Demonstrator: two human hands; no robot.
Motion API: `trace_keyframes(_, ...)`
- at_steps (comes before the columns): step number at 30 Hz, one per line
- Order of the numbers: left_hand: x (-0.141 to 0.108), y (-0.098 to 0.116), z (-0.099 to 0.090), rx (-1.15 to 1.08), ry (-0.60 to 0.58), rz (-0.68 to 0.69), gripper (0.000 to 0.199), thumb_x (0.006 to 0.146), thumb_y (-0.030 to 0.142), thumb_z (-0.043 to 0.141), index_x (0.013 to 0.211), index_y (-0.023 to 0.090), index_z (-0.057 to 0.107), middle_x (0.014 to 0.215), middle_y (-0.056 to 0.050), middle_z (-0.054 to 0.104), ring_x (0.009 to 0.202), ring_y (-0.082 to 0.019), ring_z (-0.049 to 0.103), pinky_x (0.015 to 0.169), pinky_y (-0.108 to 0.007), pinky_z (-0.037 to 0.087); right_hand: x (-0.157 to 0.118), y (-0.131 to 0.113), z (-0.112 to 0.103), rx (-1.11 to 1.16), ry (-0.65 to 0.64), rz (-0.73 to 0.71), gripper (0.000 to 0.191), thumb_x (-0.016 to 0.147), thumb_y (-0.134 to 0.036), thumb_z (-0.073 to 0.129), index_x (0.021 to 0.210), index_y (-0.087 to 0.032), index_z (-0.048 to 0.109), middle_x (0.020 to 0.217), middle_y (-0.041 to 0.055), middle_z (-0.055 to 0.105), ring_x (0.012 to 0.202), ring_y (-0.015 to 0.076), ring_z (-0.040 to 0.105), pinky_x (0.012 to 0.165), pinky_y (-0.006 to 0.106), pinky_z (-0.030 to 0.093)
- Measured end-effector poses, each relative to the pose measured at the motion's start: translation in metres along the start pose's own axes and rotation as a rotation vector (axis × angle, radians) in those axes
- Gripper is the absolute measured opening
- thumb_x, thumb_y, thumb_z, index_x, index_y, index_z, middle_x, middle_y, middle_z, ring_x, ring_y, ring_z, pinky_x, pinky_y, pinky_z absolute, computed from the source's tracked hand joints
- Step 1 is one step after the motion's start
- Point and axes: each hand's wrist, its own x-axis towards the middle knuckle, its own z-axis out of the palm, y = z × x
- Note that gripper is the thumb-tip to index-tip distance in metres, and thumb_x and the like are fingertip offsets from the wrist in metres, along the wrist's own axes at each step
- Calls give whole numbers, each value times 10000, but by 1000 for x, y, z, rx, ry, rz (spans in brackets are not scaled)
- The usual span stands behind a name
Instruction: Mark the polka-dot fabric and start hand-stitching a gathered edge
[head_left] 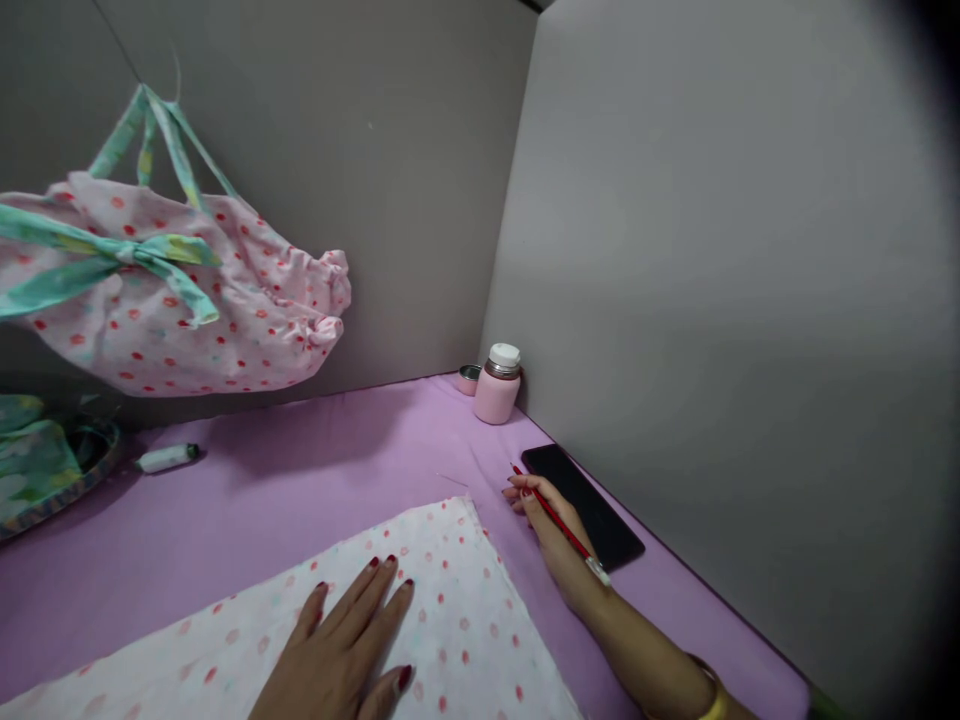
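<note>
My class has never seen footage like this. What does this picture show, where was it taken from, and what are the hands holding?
There is no machine: a person works with two bare hands, filmed by a camera worn on the head, looking forward and down. The left hand lies palm-down on a dotted cloth, holding nothing. The right hand holds a red pencil. On the purple surface also lie a flat black device and, farther back, a pink bottle.

Lone view, worn on the head — facing forward and down, purple tabletop (pixel 330 440) ahead, left hand (pixel 341 635) close at the bottom edge, right hand (pixel 553 545) slightly farther out — grey walls (pixel 712 250) closing far and right sides
</note>
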Motion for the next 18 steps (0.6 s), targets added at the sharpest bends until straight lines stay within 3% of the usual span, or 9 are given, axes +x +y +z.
trace_keyframes(8,-3,1,1,-60,32,-27,516,891,456,279,1372,269,274,1429,-83,257,1285,-321,295,950,-662,324,6,4,2,29,-88,-49,434,820,-543,467,967,-157,602,885,103,662,844,222,616,809,361,470)
trace_keyframes(12,-10,12,-10,-133,99,-51,500,895,437,303,1372,294,258,1446,-65,308,1317,-278,265,1006,-634,266,7,12,0,-15,-134,-43,432,793,-541,485,981,-167,593,907,116,667,882,259,619,849,417,448)
trace_keyframes(18,-30,20,-27,-129,116,-157,473,885,409,326,1318,220,345,1416,-123,367,1309,-264,282,1004,-582,291,9,16,-3,-196,-153,-90,394,754,-499,487,1004,-211,585,941,103,679,958,287,606,890,426,421)
